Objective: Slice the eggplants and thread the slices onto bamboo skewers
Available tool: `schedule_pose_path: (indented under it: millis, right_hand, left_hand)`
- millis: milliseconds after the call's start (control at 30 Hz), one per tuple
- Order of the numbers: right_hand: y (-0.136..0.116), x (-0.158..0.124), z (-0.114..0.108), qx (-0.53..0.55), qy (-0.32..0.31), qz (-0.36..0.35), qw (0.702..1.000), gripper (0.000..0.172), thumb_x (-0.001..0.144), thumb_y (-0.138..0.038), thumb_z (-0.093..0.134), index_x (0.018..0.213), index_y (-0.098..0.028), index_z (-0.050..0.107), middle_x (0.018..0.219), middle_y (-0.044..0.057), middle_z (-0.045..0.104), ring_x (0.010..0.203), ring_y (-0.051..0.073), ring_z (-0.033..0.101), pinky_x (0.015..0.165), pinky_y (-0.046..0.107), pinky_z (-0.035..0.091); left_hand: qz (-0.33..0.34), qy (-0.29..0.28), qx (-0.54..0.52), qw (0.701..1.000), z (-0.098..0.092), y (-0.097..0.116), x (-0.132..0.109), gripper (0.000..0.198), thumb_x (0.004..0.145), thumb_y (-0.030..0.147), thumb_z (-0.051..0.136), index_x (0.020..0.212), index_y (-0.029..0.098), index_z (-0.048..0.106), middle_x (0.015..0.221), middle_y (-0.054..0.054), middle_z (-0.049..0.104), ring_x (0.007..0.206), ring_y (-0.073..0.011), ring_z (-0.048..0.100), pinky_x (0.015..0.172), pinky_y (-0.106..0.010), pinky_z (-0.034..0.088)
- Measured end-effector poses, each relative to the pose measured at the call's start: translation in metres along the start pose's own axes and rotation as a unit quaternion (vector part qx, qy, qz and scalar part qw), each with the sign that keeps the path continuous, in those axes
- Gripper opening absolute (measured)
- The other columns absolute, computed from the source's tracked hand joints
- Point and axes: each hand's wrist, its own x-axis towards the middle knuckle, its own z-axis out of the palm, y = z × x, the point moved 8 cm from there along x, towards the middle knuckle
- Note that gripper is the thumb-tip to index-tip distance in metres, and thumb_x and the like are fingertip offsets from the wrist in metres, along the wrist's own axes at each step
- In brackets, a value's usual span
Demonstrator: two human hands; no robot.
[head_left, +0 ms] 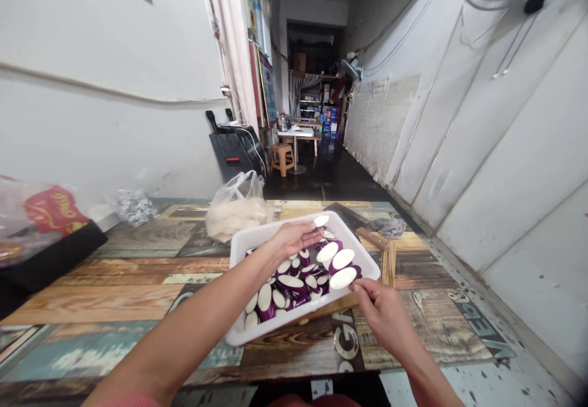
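A white plastic tub (301,319) holds many oval-cut eggplant pieces (291,281) with purple skin and white flesh. Over its right side, several slices line up on what looks like a thin skewer, the lowest being a large eggplant slice (343,278). My right hand (379,306) pinches the near end of this row at the tub's right edge; its fingertips partly cover what they grip. My left hand (297,235) reaches across the tub, with an eggplant slice (321,220) at its fingertips. Its thumb is partly hidden.
A bundle of bamboo skewers (389,263) lies right of the tub, beside a wooden handle (373,238) and crumpled grey plastic (389,227). Behind the tub sits a filled clear plastic bag (236,211). A black tray (57,254) with packages stands left on the patterned table (133,272).
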Motion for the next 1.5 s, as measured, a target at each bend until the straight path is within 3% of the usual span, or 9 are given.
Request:
schedule_pose_path:
  millis: [467, 667, 867, 1000, 1133, 1300, 1400, 1500]
  right_hand:
    - [-0.01, 0.002, -0.001, -0.021, 0.003, -0.014, 1.0, 0.03, 0.087, -0.028, 0.038, 0.064, -0.019, 0.056, 0.052, -0.001, 0.052, 0.051, 0.015, 0.049, 0.048, 0.023, 0.033]
    - [-0.008, 0.004, 0.002, -0.016, 0.002, -0.011, 1.0, 0.03, 0.087, -0.028, 0.037, 0.069, -0.018, 0.059, 0.057, 0.002, 0.058, 0.054, 0.017, 0.052, 0.052, 0.024, 0.036]
    - [-0.008, 0.011, 0.004, -0.035, 0.023, -0.007, 0.999, 0.03, 0.087, -0.029, 0.038, 0.075, -0.018, 0.062, 0.059, 0.003, 0.062, 0.055, 0.017, 0.055, 0.05, 0.023, 0.035]
    - [-0.002, 0.014, 0.006, -0.025, 0.035, -0.015, 0.999, 0.03, 0.088, -0.029, 0.037, 0.086, -0.017, 0.064, 0.069, 0.005, 0.067, 0.061, 0.019, 0.06, 0.055, 0.024, 0.039]
    - [0.0, 0.015, 0.003, -0.061, 0.027, -0.047, 0.997, 0.029, 0.089, -0.028, 0.036, 0.087, -0.018, 0.063, 0.071, 0.005, 0.067, 0.064, 0.019, 0.061, 0.059, 0.025, 0.04]
    - [-0.012, 0.034, 0.004, -0.173, -0.036, -0.135, 0.975, 0.031, 0.091, -0.023, 0.033, 0.081, -0.017, 0.061, 0.069, 0.005, 0.066, 0.06, 0.016, 0.06, 0.056, 0.022, 0.037]
    - [-0.027, 0.056, 0.019, -0.211, -0.084, -0.209, 0.951, 0.028, 0.09, -0.022, 0.04, 0.075, -0.017, 0.063, 0.069, 0.005, 0.067, 0.061, 0.016, 0.06, 0.055, 0.021, 0.034]
    - [-0.045, 0.081, 0.042, -0.205, -0.12, -0.265, 0.935, 0.024, 0.088, -0.024, 0.046, 0.074, -0.019, 0.065, 0.07, 0.002, 0.068, 0.065, 0.014, 0.06, 0.059, 0.02, 0.035]
  left_hand:
    - [-0.001, -0.01, -0.004, 1.0, 0.014, 0.002, -0.016, 0.01, 0.073, -0.001, 0.058, 0.067, 0.006, 0.057, 0.074, -0.014, 0.066, 0.083, -0.025, 0.065, 0.081, -0.038, 0.052]
    - [-0.012, -0.02, 0.01, 1.0, 0.017, -0.003, -0.017, 0.006, 0.073, 0.002, 0.06, 0.069, 0.006, 0.06, 0.074, -0.014, 0.066, 0.078, -0.021, 0.066, 0.078, -0.032, 0.053]
    - [-0.029, -0.022, 0.053, 0.998, 0.023, -0.012, -0.021, 0.004, 0.073, 0.004, 0.06, 0.073, 0.008, 0.062, 0.071, -0.008, 0.066, 0.062, -0.0137, 0.063, 0.063, -0.026, 0.053]
    - [-0.02, -0.029, 0.054, 0.998, 0.027, -0.006, -0.024, 0.007, 0.077, 0.016, 0.059, 0.081, 0.011, 0.061, 0.083, -0.011, 0.067, 0.071, -0.0164, 0.063, 0.066, -0.029, 0.053]
    - [0.05, 0.05, 0.051, 0.996, 0.004, 0.028, -0.027, 0.01, 0.079, 0.018, 0.055, 0.086, 0.012, 0.057, 0.096, -0.016, 0.064, 0.084, -0.0201, 0.062, 0.071, -0.034, 0.051]
    - [0.208, 0.128, 0.006, 0.97, -0.031, 0.078, -0.054, 0.016, 0.068, 0.006, 0.058, 0.083, 0.013, 0.058, 0.093, -0.01, 0.064, 0.081, -0.0142, 0.061, 0.072, -0.026, 0.048]
    - [0.281, 0.136, 0.025, 0.949, -0.034, 0.091, -0.079, 0.017, 0.063, 0.012, 0.061, 0.081, 0.012, 0.059, 0.085, -0.007, 0.064, 0.076, -0.0127, 0.06, 0.069, -0.024, 0.046]
    - [0.308, 0.13, 0.072, 0.94, -0.024, 0.093, -0.096, 0.019, 0.061, 0.017, 0.063, 0.079, 0.012, 0.06, 0.08, -0.005, 0.063, 0.071, -0.0116, 0.058, 0.066, -0.023, 0.044]
